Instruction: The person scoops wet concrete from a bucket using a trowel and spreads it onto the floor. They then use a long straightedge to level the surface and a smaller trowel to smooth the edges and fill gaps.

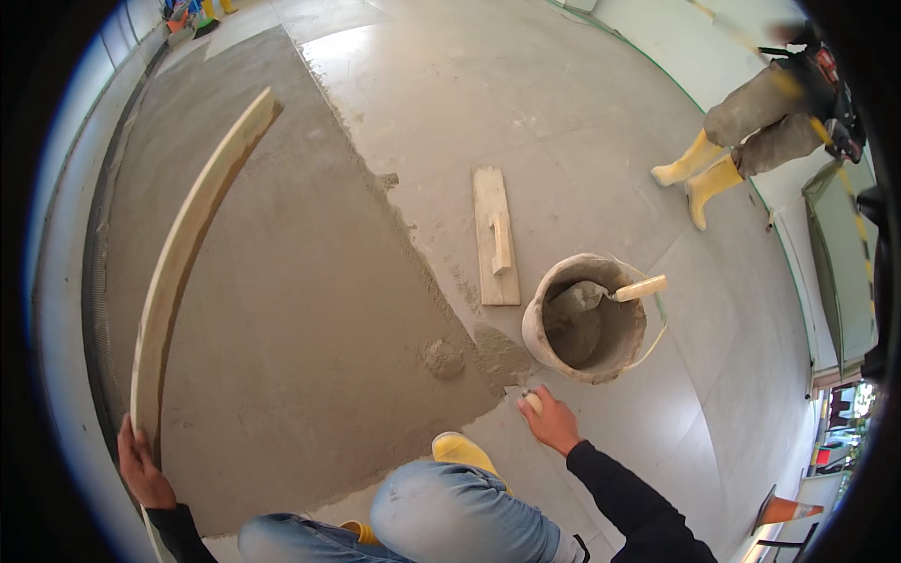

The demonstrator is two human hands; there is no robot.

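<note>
With my left hand (pixel 145 471) at the lower left, I grip the near part of a long wooden straightedge board (pixel 180 246), fingers closed around its edge. The board stands on its narrow side along the left of a grey mortar bed (pixel 291 272). My right hand (pixel 554 424) is closed on the handle of a trowel (pixel 534 403). Its blade, mostly hidden, is low beside the mortar's front right corner. Just ahead of it lies a smear of wet mortar (pixel 499 355), with a small mound (pixel 443 358) to the left.
A mortar-stained bucket (pixel 537 330) at right holds mortar and another trowel (pixel 641 288). A wooden float (pixel 488 220) lies on the floor tiles behind it. Someone in yellow boots (pixel 710 178) stands far right. A wall runs along the left; an orange cone (pixel 786 510) is lower right.
</note>
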